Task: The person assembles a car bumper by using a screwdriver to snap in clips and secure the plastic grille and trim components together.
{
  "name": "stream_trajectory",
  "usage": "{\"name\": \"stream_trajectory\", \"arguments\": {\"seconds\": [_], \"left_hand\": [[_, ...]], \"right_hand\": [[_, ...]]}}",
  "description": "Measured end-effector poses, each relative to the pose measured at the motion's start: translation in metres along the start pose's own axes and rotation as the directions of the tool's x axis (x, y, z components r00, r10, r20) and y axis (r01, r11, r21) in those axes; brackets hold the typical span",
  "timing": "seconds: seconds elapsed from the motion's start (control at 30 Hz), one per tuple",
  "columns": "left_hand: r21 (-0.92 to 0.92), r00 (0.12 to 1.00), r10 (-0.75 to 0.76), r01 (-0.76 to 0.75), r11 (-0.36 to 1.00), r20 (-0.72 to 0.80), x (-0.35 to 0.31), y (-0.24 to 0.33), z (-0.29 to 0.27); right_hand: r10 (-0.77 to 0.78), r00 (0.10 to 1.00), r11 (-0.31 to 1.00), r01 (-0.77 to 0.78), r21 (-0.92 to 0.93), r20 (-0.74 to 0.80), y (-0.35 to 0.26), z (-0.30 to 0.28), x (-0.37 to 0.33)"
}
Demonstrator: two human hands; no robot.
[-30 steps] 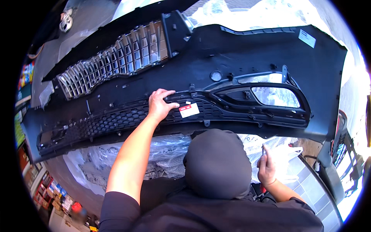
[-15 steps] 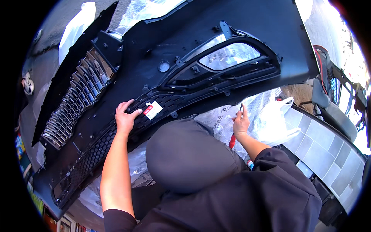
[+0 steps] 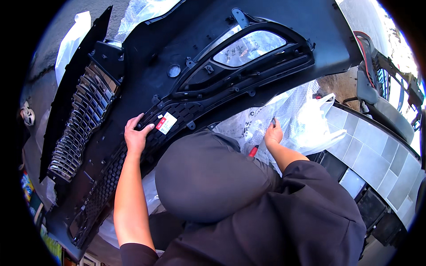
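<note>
A large black car bumper cover (image 3: 142,75) lies inner side up before me, with a honeycomb lower grille (image 3: 116,170) along its near side. My left hand (image 3: 135,137) grips the edge of that grille, thumb and forefinger apart, beside a white and red label (image 3: 167,123). My right hand (image 3: 274,133) is off the cover's near edge, fingers pinched on a slender dark thing whose kind I cannot make out. Left of that wrist shows a red handle (image 3: 253,150); whether it joins the dark thing is hidden.
Clear plastic wrap (image 3: 248,126) and a white plastic bag (image 3: 317,128) lie under and right of my right hand. A chrome grille (image 3: 86,115) is at the left. Grey tiles (image 3: 381,155) and dark car parts (image 3: 386,119) are at the right. My knee (image 3: 208,177) stands between my hands.
The view has shifted, so the bumper cover sits further left and higher. My left hand keeps its place by the label. My right hand has moved slightly, and the red handle shows further left of it.
</note>
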State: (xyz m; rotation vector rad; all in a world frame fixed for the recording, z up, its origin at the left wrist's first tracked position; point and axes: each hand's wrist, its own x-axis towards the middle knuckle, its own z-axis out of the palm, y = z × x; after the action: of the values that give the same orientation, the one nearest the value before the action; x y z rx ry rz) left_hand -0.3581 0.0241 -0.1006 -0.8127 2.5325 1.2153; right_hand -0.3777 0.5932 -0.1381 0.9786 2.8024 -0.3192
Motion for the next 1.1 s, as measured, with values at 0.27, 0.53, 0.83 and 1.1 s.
{"name": "stream_trajectory", "arguments": {"seconds": [0.27, 0.53, 0.83, 1.1], "left_hand": [[0.06, 1.0, 0.002, 0.0, 0.998, -0.029, -0.005, 0.001, -0.001], [0.014, 0.991, -0.071, 0.073, 0.997, -0.117, -0.012, -0.011, -0.001], [0.012, 0.985, -0.088, 0.091, 0.996, -0.146, -0.009, -0.004, 0.0], [-0.021, 0.987, -0.104, 0.102, 0.995, -0.122, -0.005, -0.007, -0.003]], "right_hand": [[-0.557, 0.829, 0.817, 0.533, 0.22, 0.061, -0.084, -0.122, -0.021], [-0.945, -0.195, -0.078, 0.913, 0.401, 0.261, -0.438, -0.114, -0.124], [-0.735, -0.199, -0.151, 0.98, 0.13, 0.648, -0.439, 0.037, -0.166], [-0.716, -0.143, 0.017, 0.975, 0.222, 0.683, -0.449, 0.05, -0.166]]}}
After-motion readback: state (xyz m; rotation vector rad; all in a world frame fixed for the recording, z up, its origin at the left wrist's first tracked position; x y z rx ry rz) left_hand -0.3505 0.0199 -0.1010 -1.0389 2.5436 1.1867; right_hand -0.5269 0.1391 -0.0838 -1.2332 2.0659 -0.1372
